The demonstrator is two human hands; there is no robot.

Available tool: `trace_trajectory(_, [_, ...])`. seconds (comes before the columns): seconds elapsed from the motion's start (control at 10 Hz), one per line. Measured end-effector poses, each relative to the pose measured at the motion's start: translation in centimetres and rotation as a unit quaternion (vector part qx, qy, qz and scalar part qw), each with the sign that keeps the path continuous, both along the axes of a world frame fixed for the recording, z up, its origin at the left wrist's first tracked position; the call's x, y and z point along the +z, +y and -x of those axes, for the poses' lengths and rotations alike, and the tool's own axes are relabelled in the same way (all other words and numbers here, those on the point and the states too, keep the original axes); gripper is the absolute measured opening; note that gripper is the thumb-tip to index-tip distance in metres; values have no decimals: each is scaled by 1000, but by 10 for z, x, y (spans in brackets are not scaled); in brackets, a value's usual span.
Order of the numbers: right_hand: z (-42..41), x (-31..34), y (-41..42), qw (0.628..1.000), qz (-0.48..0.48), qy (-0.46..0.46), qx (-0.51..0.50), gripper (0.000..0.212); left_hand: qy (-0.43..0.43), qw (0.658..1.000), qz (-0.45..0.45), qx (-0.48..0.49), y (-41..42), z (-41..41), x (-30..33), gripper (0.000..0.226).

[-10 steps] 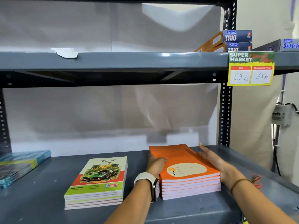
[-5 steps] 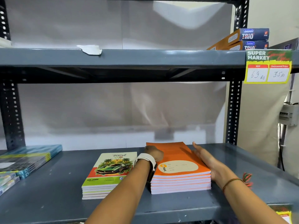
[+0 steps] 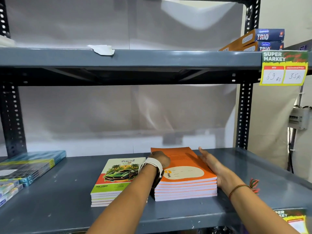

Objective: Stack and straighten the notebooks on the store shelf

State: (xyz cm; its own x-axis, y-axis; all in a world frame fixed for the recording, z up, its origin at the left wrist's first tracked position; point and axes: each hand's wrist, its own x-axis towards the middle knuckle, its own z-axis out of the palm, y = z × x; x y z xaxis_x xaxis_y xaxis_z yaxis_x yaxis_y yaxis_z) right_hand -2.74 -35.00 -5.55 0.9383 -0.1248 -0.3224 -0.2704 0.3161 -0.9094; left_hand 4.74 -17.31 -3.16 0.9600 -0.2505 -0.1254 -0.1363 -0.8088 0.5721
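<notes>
Nearest, the grey lower shelf (image 3: pixel 50 208) carries two piles at its middle. The left hand (image 3: pixel 159 160) rests flat against the left edge of the orange notebook stack (image 3: pixel 184 176), fingers together; the right hand (image 3: pixel 212 168) lies flat along the right edge, fingers extended. Neither hand pinches anything: both press the stack between the palms. The stack appears squared, page edges facing the front, long axis running front to back with a slight leftward lean at the rear. Just beside it on the left, the car-cover notebook stack (image 3: pixel 116 176) shows slightly uneven lower edges and probably needs squaring. Farther left, the blue packs (image 3: pixel 32 164) lie skewed.
</notes>
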Motion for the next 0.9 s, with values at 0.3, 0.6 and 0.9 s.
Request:
trace_trajectory(0.3, [-1, -3, -2, 999, 35, 4, -24, 51, -27, 999, 16, 39, 1, 3, -6, 55])
trace_trajectory(0.6, [-2, -7, -7, 998, 55, 10, -3, 53, -66, 996, -55, 12, 4, 16, 7, 37])
trace_trajectory(0.9, [32, 16, 8, 959, 255, -60, -113, 61, -360, 931, -38, 45, 69, 47, 19, 51])
